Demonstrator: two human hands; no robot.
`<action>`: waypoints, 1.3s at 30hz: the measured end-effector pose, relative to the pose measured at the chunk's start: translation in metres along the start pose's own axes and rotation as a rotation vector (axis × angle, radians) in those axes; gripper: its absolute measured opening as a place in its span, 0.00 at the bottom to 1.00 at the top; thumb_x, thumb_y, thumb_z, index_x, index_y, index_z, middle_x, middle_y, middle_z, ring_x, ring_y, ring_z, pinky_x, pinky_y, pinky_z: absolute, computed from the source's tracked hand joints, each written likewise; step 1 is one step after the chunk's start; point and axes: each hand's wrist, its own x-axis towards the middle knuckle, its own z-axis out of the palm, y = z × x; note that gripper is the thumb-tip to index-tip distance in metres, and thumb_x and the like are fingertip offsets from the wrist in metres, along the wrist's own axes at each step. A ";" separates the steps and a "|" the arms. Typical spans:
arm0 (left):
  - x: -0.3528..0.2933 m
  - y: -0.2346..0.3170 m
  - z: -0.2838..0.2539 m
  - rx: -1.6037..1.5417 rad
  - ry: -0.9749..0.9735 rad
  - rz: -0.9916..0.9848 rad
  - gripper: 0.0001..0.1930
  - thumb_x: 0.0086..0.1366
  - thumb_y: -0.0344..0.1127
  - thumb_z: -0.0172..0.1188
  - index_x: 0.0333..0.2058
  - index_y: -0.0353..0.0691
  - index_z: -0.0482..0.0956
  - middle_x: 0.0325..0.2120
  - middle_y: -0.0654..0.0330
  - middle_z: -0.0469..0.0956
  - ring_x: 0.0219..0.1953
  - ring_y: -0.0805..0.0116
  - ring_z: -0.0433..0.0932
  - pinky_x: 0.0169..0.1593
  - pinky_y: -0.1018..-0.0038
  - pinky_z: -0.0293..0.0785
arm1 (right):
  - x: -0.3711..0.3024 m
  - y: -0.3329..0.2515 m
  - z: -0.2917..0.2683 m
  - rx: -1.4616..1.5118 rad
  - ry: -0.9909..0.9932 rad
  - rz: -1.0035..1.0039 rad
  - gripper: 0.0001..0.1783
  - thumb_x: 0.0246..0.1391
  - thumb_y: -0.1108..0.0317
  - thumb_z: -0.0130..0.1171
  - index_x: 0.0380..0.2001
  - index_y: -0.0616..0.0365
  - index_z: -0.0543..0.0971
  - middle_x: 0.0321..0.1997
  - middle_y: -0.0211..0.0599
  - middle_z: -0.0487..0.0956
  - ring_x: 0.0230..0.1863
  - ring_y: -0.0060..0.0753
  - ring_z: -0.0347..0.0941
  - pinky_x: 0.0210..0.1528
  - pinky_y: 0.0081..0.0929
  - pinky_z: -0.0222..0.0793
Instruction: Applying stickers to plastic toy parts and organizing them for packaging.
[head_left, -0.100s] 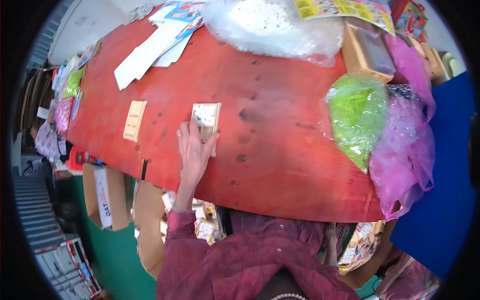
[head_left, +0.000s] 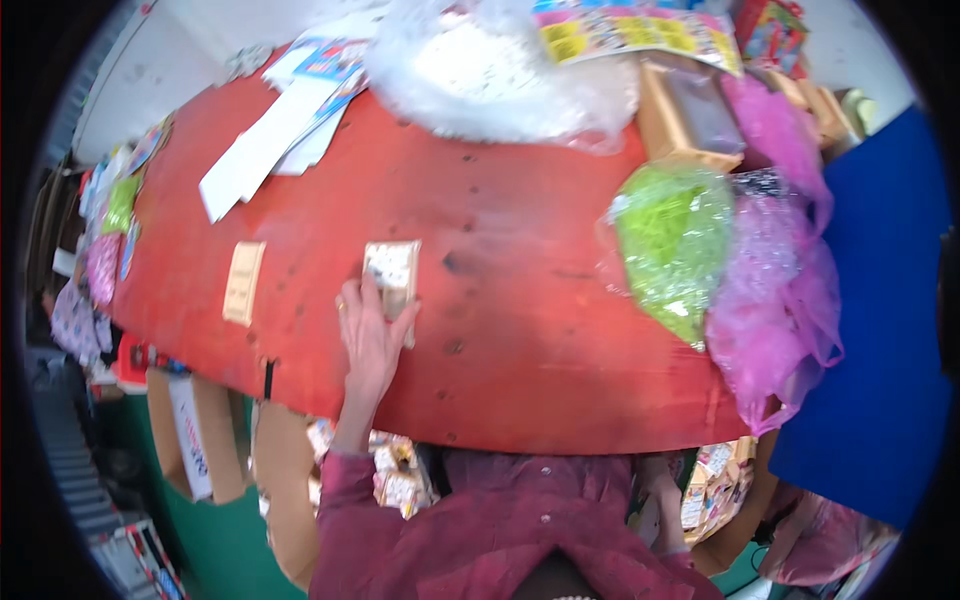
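My left hand (head_left: 370,335) lies across the near part of a small tan rectangular case (head_left: 392,262) on the red table. Its thumb is at the right edge and its fingers at the left, so the hand grips the case across its width. A white speckled surface shows at the case's far end; my fingers cover much of the rest. Left of it lies a second tan case (head_left: 243,283), flat and untouched. Of my right arm (head_left: 660,500) only the forearm shows, below the table's near edge; the hand's fingers are hidden there.
A clear bag of white pieces (head_left: 480,75) and white card sheets (head_left: 262,140) lie at the back of the red table (head_left: 540,370). On the right are a bag with green contents (head_left: 670,240) and a pink bag (head_left: 775,300). Cartons (head_left: 285,490) stand below the near edge.
The whole view has shifted, so the table's things appear lower and farther left. My left hand stays on the same case, with little visible movement relative to the table.
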 end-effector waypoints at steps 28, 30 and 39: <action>0.051 0.047 -0.049 -0.683 -0.255 0.162 0.15 0.55 0.28 0.57 0.41 0.30 0.73 0.42 0.51 0.71 0.41 0.64 0.73 0.41 0.74 0.70 | 0.262 -0.282 -0.554 -0.922 1.356 -0.720 0.07 0.41 0.72 0.49 0.27 0.56 0.73 0.30 0.35 0.72 0.41 0.38 0.67 0.46 0.34 0.61; 0.088 0.064 -0.028 -0.874 -0.412 0.159 0.13 0.56 0.29 0.56 0.40 0.31 0.74 0.37 0.56 0.75 0.38 0.70 0.74 0.38 0.77 0.71 | 0.254 -0.278 -0.569 -0.823 1.488 -0.833 0.04 0.40 0.73 0.49 0.24 0.58 0.72 0.27 0.37 0.73 0.37 0.38 0.68 0.44 0.33 0.62; 0.232 0.145 0.044 -1.856 -0.839 -0.223 0.22 0.67 0.44 0.43 0.49 0.29 0.63 0.45 0.45 0.71 0.47 0.57 0.73 0.48 0.65 0.71 | 0.230 -0.273 -0.545 -0.754 1.322 -0.924 0.04 0.42 0.72 0.49 0.23 0.60 0.72 0.25 0.38 0.70 0.34 0.39 0.66 0.41 0.32 0.63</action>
